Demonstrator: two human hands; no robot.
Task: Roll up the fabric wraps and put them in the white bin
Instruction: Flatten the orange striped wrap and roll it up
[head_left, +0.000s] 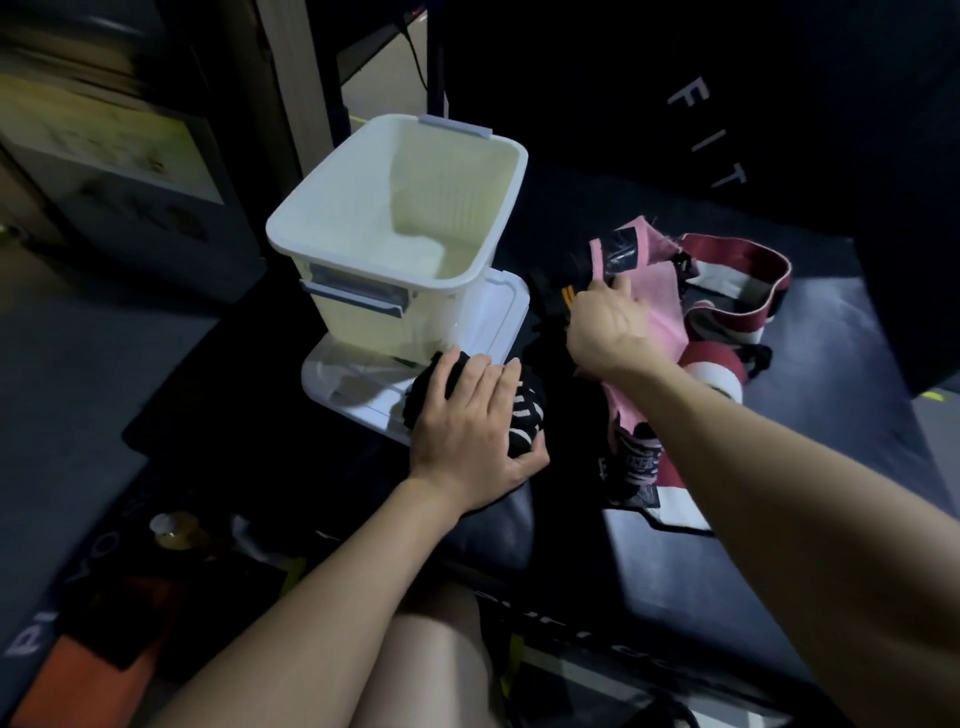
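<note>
The white bin (332, 215) stands empty on its clear lid (493, 312) on a dark mat. Just in front of the lid, my left hand (470, 426) grips a rolled black wrap with white lettering (527, 415), fingers over its top and thumb under its right end. To the right lies a heap of loose wraps: a pink wrap (660, 296), a maroon and white wrap (748, 270) and a black wrap with orange stripes (558, 296). My right hand (605, 325) reaches into this heap, fingertips on the pink wrap's edge; its grip is hidden.
A tall black padded block with white letters (727, 104) rises behind the heap. A small bottle (174, 530) and an orange object (78, 670) lie on the floor at lower left. My bare knee (431, 670) is at the bottom centre. Wooden furniture (130, 130) stands at far left.
</note>
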